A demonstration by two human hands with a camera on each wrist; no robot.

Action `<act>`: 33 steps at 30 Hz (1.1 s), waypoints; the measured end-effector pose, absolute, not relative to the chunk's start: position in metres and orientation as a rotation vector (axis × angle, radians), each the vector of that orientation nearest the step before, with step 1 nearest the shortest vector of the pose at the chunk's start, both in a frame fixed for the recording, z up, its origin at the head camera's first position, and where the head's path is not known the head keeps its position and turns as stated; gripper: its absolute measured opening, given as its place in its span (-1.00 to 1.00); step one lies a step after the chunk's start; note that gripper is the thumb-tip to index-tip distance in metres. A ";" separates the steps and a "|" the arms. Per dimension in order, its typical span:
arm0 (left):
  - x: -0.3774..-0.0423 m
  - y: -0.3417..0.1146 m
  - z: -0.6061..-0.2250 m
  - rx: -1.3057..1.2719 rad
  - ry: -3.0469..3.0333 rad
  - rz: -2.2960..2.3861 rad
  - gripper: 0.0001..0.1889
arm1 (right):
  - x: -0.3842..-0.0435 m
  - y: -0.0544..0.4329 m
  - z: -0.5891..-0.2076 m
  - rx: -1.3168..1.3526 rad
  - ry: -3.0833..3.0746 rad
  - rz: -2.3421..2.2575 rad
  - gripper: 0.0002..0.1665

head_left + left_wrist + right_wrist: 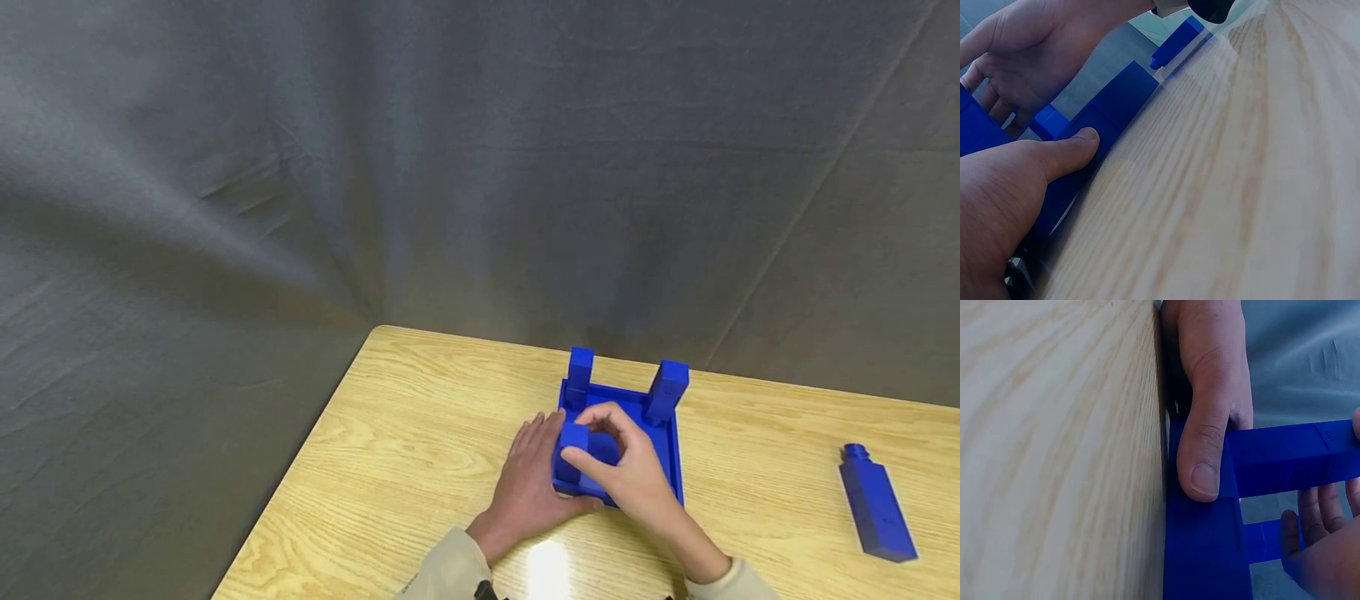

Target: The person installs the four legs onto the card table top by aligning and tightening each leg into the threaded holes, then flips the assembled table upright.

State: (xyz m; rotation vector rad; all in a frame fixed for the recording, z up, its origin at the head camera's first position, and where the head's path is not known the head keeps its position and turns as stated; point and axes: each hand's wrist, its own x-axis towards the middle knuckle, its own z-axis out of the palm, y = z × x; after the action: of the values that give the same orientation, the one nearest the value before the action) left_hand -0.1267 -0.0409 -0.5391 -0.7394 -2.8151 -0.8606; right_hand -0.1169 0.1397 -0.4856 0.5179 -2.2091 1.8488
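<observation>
A shallow blue square tray-like panel lies on the table with its raised rim up. At its near left corner stands a square blue leg, pinched near the top between the thumb and fingers of my right hand. My left hand braces that same corner, its straight fingers along the left side and the thumb pressed flat on the front wall. Two more blue legs, one far left and one far right, rise from the panel's other corners, the right one leaning outward.
A loose blue leg with a threaded-looking neck lies on its side to the right on the wood-grain table. Behind the table's far edge hangs a grey cloth, which also runs down past the left edge.
</observation>
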 end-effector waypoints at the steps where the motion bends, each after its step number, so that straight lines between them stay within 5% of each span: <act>1: -0.127 -0.041 -0.539 -0.741 -2.815 -0.867 0.32 | -0.117 0.140 -0.486 0.542 -2.207 1.840 -0.54; 12: -0.129 -0.039 -0.540 -0.766 -2.748 -0.915 0.18 | -0.120 0.148 -0.486 0.949 -2.003 2.111 -0.40; 33: -0.126 -0.039 -0.537 -0.722 -2.813 -0.889 0.24 | -0.122 0.148 -0.489 0.977 -2.013 2.095 -0.51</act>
State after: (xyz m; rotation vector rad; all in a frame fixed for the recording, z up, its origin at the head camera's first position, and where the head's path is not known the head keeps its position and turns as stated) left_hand -0.1265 -0.0393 -0.5369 -0.7215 -2.8126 -0.8886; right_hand -0.1222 0.1475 -0.4888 0.9768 -2.0134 2.0954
